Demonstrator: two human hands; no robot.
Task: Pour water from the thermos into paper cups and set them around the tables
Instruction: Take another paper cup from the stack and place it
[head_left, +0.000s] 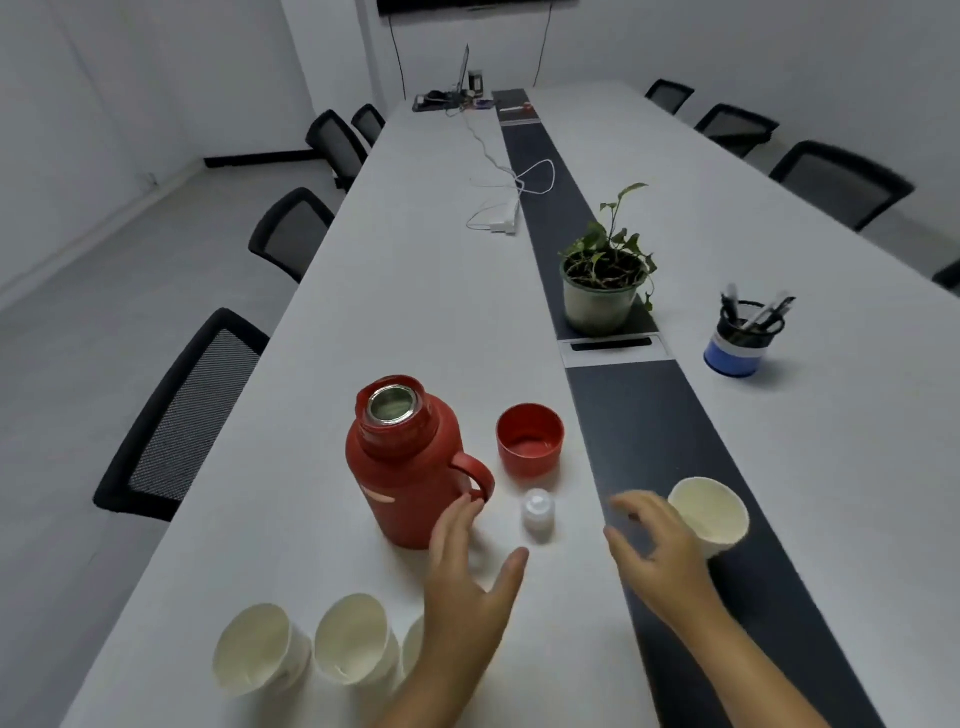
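A red thermos (402, 462) stands uncapped on the white table, its handle facing right. Its red cap (530, 439) sits upside down to the right, and a small white stopper (538, 514) stands in front of that. My left hand (467, 577) is spread open, its fingertips at the thermos handle. My right hand (657, 551) hovers with loosely curled fingers just left of a paper cup (711, 514) on the dark centre strip, holding nothing. Three paper cups stand near the front edge: one (262, 647), another (356, 642), and a third (413, 647) partly hidden by my left arm.
A potted plant (605, 283) stands on the dark strip (639, 415) beyond the thermos. A blue pen holder (743, 335) sits at the right. White cables with a charger (501, 223) lie mid-table. Black chairs (182, 415) line both sides.
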